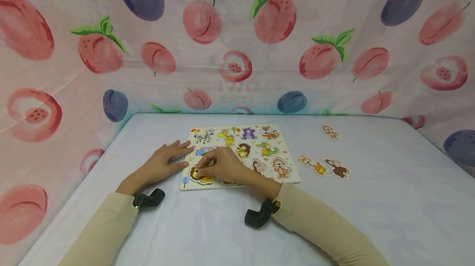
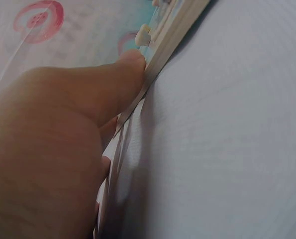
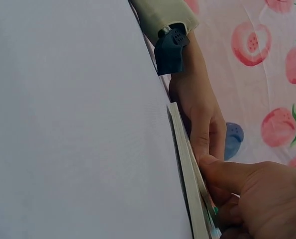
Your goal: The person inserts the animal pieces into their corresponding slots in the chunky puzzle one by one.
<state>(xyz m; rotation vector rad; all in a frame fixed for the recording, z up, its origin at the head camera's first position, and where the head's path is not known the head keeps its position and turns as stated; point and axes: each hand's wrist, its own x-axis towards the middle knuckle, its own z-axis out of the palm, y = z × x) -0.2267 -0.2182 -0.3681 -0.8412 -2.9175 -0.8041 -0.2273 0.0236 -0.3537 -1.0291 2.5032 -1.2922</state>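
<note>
A wooden animal puzzle board point(image 1: 294, 176) lies flat on the table, with several knobbed pieces on it. My right hand point(image 1: 224, 166) reaches over its near left part and pinches the lion piece point(image 1: 205, 178), thumb and index finger together at its middle. That piece sits at the board's near left corner, partly covered by the fingers. Along the left edge, my left hand point(image 1: 165, 162) rests with fingers extended onto the board; its thumb point(image 2: 123, 79) touches the rim in the left wrist view. Zebra point(image 1: 204, 136), giraffe point(image 1: 227, 137) and crocodile point(image 1: 268, 149) pictures show beyond the right hand.
Right of the board lie three loose pieces: a monkey point(image 1: 330, 132) farther back, a kangaroo point(image 1: 313, 165) and a brown animal point(image 1: 337, 168) nearer. A white cloth point(image 1: 208, 233) covers the table. Behind it hangs a fruit-patterned curtain point(image 1: 237, 22).
</note>
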